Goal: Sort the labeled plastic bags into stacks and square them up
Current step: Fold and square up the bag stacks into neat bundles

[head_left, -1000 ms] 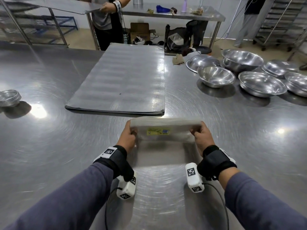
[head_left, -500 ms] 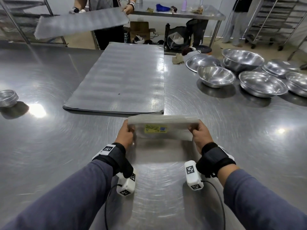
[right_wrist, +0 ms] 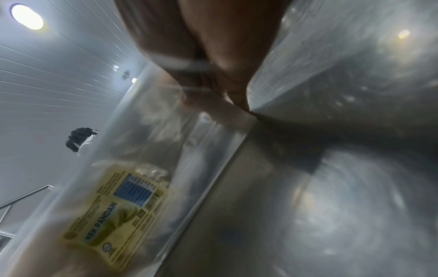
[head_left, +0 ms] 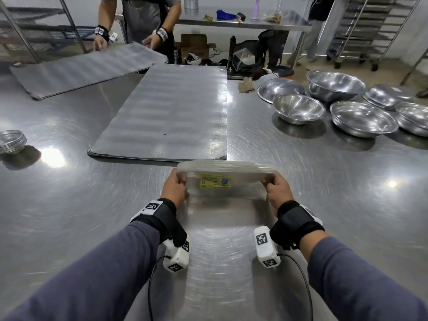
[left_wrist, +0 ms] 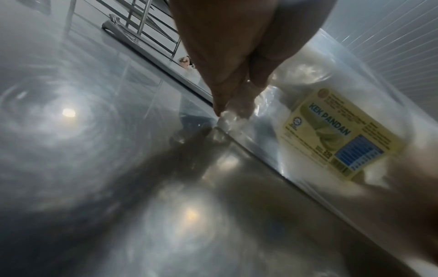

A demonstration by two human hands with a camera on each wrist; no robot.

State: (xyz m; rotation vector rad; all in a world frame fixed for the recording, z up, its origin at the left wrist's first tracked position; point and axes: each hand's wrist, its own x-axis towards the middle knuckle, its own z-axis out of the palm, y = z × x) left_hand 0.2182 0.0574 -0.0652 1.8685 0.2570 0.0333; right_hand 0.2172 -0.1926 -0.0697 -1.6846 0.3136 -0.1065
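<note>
- Hands at the near edge of a steel table (head_left: 69, 205): the left hand (head_left: 174, 187) and the right hand (head_left: 276, 190) each pinch one end of a bundle of clear plastic bags (head_left: 240, 192)
- Bundle stands on its long lower edge, which touches the table, with the top edge tipped away from the person; both wrist views show the lower corners meeting the steel
- Yellow label (head_left: 215, 181) on the front bag faces the person; the left wrist view reads "KEK PANDAN" on it
- Left fingers (left_wrist: 227, 61) curl over the bundle's left end, with the thumb on the near face
- Right fingers (right_wrist: 189, 46) grasp the right end the same way
- Just beyond the bundle lies a flat stack of large grey sheets (head_left: 171, 112), its near edge close to the bags' top edge
- Far left, a small pile of shallow metal dishes (head_left: 11, 141) sits well apart
- To the right, several steel mixing bowls (head_left: 298, 109) cluster together, well apart from the hands
- At the far side, another person's hands (head_left: 100, 42) rest on a second grey sheet (head_left: 88, 68) lying at an angle
- Behind stand a second steel table (head_left: 243, 23) with small clutter and a tray rack (head_left: 375, 26)
</note>
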